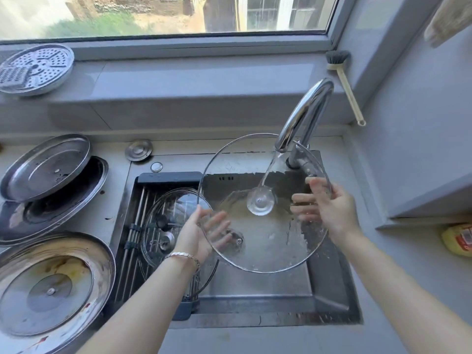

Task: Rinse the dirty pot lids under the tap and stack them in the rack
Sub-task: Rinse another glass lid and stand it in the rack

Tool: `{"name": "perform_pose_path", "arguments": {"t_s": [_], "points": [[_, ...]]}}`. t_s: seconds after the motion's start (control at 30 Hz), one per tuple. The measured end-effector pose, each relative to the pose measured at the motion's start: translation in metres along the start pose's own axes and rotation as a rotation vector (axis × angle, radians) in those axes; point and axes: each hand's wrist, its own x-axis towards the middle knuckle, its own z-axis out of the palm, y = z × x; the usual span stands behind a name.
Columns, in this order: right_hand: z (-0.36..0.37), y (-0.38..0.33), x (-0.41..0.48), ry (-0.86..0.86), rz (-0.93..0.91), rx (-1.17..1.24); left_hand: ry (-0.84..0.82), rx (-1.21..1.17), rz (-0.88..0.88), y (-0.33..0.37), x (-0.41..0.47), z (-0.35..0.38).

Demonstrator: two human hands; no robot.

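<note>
Head view. Big glass lid [265, 226] over sink [255, 292], tilted, water from tap [304, 116] hitting its middle. Left hand [201, 231] holds rim at 9 o'clock, fingers spread under glass. Right hand [327, 203] grips rim at 3 o'clock. Second glass lid [163, 226] lies in rack [143, 226], left of sink. Dirty steel lids [51, 282] on grey counter at 8 o'clock. Yellow bottle [458, 238] at 3 o'clock, label too blurry. Brush [344, 83] by window.
</note>
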Motion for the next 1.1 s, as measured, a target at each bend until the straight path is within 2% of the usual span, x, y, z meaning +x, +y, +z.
{"name": "perform_pose_path", "arguments": {"t_s": [0.07,0.17,0.3,0.43,0.57,0.73,0.9,1.0,1.1], "points": [[-0.009,-0.016,0.005,-0.003,-0.01,-0.097,-0.034,0.0,-0.106,-0.012,0.004,0.008],[-0.024,-0.028,0.013,-0.011,0.059,-0.194,-0.086,0.118,-0.121,-0.025,0.005,0.018],[-0.045,-0.001,0.021,0.047,0.248,-0.246,-0.113,0.171,-0.02,-0.019,-0.003,0.019],[-0.049,0.049,0.028,0.012,0.412,-0.36,-0.05,0.372,0.161,0.0,-0.021,0.025],[-0.028,0.064,0.042,0.107,0.306,-0.48,-0.015,0.501,0.328,0.016,-0.042,0.029],[0.003,0.04,0.07,0.173,0.15,-0.26,0.058,0.614,0.432,0.028,-0.056,0.028],[0.029,0.029,0.09,0.287,0.217,-0.25,0.103,0.648,0.404,0.031,-0.062,0.027],[0.039,0.018,0.093,0.223,0.295,-0.284,0.106,0.668,0.378,0.029,-0.064,0.031],[0.043,-0.002,0.068,-0.007,0.242,-0.669,0.097,0.722,0.355,0.027,-0.064,0.034]]}}
